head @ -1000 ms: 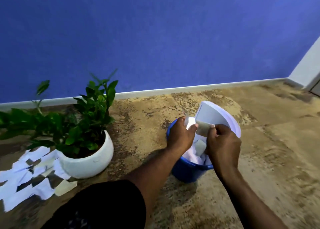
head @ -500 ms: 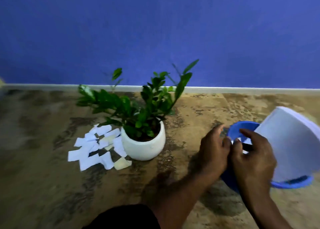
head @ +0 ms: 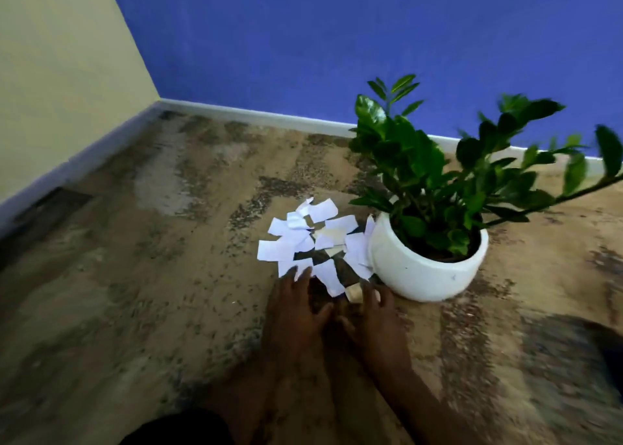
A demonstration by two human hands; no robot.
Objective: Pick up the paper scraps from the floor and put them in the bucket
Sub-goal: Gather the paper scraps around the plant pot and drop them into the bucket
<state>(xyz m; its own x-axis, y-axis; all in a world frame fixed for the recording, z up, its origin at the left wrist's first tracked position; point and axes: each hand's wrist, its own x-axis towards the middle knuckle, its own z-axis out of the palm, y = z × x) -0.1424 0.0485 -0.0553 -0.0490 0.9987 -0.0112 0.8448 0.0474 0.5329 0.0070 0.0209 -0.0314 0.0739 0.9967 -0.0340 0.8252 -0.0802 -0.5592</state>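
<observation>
Paper scraps (head: 312,242) lie beside the white plant pot (head: 424,269); left hand (head: 296,313) and right hand (head: 374,320) reach palm-down, fingers spread, holding nothing.

Paper scraps (head: 313,242) looking thin, matt white; pot (head: 418,269) showing smooth glossy ceramic-like finish; leaves (head: 414,161) shining waxy; floor (head: 135,276) reading mottled, stone-like; walls (head: 303,40) looking matt painted.
</observation>
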